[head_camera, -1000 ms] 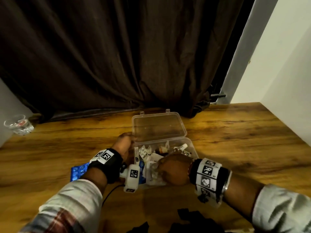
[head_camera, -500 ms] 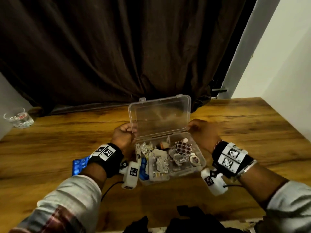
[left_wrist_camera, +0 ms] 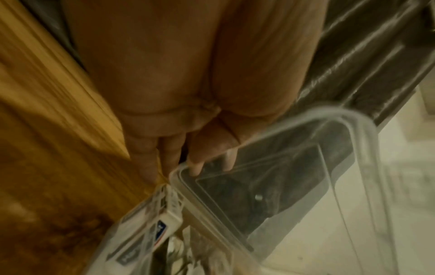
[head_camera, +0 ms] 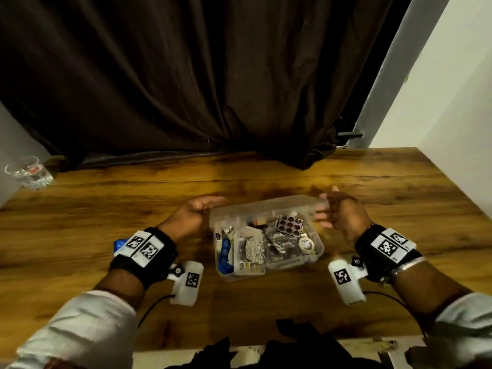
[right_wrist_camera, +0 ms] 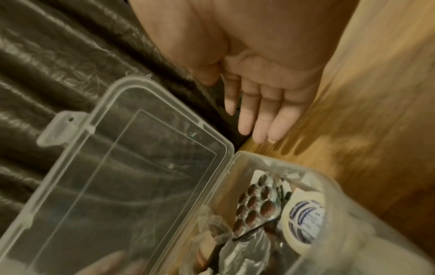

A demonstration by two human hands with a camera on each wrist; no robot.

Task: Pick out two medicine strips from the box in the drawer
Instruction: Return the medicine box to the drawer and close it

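Head view: the clear box (head_camera: 266, 235) of medicine strips (head_camera: 288, 225) sits on the wooden surface (head_camera: 80, 214) before a dark curtain (head_camera: 186, 75); left hand (head_camera: 195, 213) and right hand (head_camera: 339, 213) flank it, fingers relaxed. Left wrist view: blurred; fingertips (left_wrist_camera: 195, 167) touch the lid (left_wrist_camera: 270, 176). Right wrist view: straight fingers (right_wrist_camera: 259, 119) just clear of it.

The clear box (head_camera: 269, 245) sits mid-table with its lid (right_wrist_camera: 132, 167) thrown back, so the way in from above is open. The left hand (head_camera: 195, 215) flanks its left wall and the right hand (head_camera: 342, 211) its right, both with fingers loose. Inside it is crowded (a strip of brown pills (head_camera: 289, 225) on top, a tape roll (head_camera: 306, 245) beside it). Bare table (head_camera: 266, 304) lies in front; the dark curtain (head_camera: 213, 89) closes off the back
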